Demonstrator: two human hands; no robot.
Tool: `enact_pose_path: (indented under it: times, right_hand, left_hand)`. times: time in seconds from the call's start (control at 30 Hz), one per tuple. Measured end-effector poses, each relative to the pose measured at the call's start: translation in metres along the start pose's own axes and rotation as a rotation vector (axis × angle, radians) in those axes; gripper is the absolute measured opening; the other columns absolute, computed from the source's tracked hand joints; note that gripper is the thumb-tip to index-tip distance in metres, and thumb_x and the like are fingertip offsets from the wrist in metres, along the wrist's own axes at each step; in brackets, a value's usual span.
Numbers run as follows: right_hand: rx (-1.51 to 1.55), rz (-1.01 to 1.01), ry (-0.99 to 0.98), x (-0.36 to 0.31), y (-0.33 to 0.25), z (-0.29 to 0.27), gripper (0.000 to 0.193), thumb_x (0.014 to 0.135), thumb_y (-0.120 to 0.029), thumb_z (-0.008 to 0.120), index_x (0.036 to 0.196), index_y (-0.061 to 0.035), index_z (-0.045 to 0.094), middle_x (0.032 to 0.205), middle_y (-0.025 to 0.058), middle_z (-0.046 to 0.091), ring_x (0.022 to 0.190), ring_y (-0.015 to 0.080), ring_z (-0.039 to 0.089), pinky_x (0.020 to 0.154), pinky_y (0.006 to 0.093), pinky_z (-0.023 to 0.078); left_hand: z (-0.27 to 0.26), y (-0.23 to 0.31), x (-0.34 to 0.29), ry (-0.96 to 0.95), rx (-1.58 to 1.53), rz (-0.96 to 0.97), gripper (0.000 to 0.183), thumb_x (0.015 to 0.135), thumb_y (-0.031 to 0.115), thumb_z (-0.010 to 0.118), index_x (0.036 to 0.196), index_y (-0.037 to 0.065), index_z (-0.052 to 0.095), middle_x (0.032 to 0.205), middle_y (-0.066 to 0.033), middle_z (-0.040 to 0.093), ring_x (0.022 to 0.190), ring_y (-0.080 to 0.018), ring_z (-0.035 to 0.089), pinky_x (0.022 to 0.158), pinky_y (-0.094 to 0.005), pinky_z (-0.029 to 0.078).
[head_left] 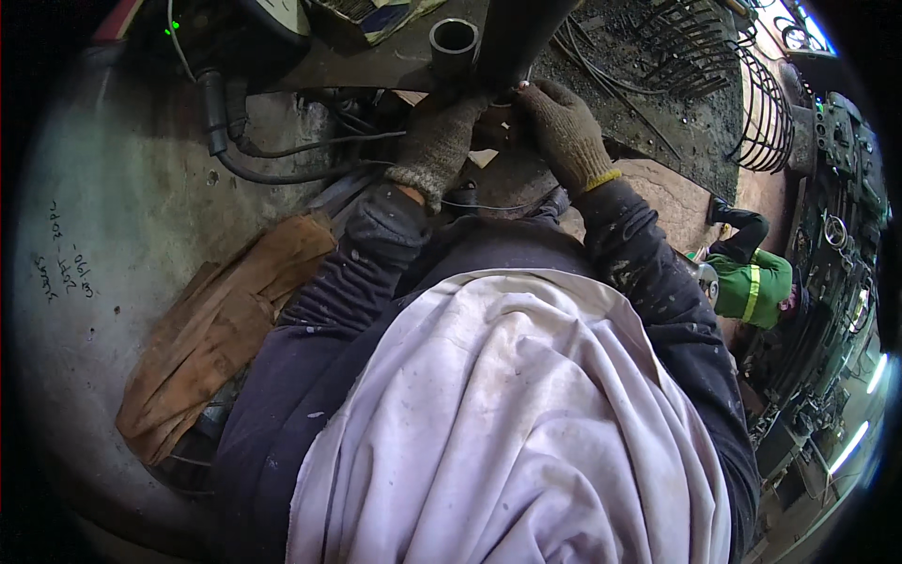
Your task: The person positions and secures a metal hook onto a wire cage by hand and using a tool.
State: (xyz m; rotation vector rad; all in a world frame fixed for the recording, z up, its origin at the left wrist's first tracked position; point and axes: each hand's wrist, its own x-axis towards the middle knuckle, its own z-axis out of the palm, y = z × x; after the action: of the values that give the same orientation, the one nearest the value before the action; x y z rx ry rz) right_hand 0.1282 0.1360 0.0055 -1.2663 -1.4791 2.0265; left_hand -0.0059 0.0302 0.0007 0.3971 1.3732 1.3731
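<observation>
My left hand (434, 148), in a grey-brown knit glove, is at the bench edge beside the lower end of a dark cylindrical piece (519, 39). Its fingertips are lost in shadow behind that piece. On the other side, my right hand (567, 132), in a similar glove with a yellow cuff, has its fingers bent inward in a closed grip. A small pale tip shows by its fingertips, but what it grips is too small and dark to name. A short open metal pipe (454, 42) stands upright on the bench just beyond my left hand.
Curved bars (766, 113) and thin rods lie on the gritty bench (648, 122) at right. A black machine (230, 42) with a cable (272, 176) is at far left, above a brown cloth (225, 329). A co-worker in green (756, 287) bends down at right.
</observation>
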Motion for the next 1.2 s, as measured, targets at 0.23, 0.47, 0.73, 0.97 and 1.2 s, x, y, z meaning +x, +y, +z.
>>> enact_pose_path:
  times: [0.23,0.47,0.73,0.97,1.2]
  right_hand:
    - [-0.227,-0.015,0.010,0.008,-0.004,-0.006,0.037,0.097,-0.029,0.058,0.106,0.0056,0.066,0.087,0.0105,0.071,0.073,0.0146,0.067,0.067,0.0269,0.053]
    - [-0.085,0.036,0.077,0.010,-0.003,-0.002,0.027,0.097,-0.022,0.059,0.110,0.0011,0.064,0.084,0.0040,0.067,0.070,0.0095,0.062,0.064,0.0229,0.051]
    - [0.066,0.080,0.013,0.005,-0.022,0.000,0.026,0.096,-0.018,0.057,0.112,0.0027,0.061,0.083,0.0057,0.066,0.066,0.0129,0.063,0.058,0.0250,0.053]
    - [-0.096,0.038,-0.009,0.010,-0.021,-0.004,0.027,0.096,-0.019,0.057,0.112,0.0024,0.061,0.083,0.0064,0.066,0.067,0.0126,0.064,0.060,0.0251,0.055]
    - [-0.100,0.080,-0.036,0.006,-0.015,-0.008,0.024,0.097,-0.020,0.057,0.108,0.0012,0.062,0.083,0.0067,0.067,0.067,0.0128,0.065,0.062,0.0255,0.056]
  left_hand:
    - [-0.001,-0.014,0.004,0.059,0.249,0.234,0.027,0.096,0.018,0.055,0.117,0.005,0.064,0.110,-0.0120,0.069,0.095,-0.0207,0.070,0.083,-0.0327,0.057]
    - [-0.007,-0.028,0.008,0.097,1.006,0.383,0.030,0.093,0.013,0.056,0.122,0.011,0.063,0.123,-0.0152,0.061,0.114,-0.0289,0.060,0.097,-0.0375,0.050]
    - [-0.017,-0.045,0.025,0.054,0.954,0.418,0.031,0.091,0.010,0.056,0.121,0.012,0.064,0.119,-0.0151,0.064,0.109,-0.0319,0.063,0.094,-0.0386,0.051]
    - [-0.013,-0.055,0.032,0.112,0.518,0.397,0.025,0.094,0.026,0.056,0.110,0.012,0.069,0.104,-0.0130,0.069,0.095,-0.0306,0.068,0.085,-0.0388,0.054]
    - [-0.003,-0.007,0.006,0.020,0.490,0.108,0.037,0.093,0.008,0.056,0.129,0.015,0.061,0.125,-0.0106,0.065,0.113,-0.0288,0.063,0.097,-0.0374,0.050]
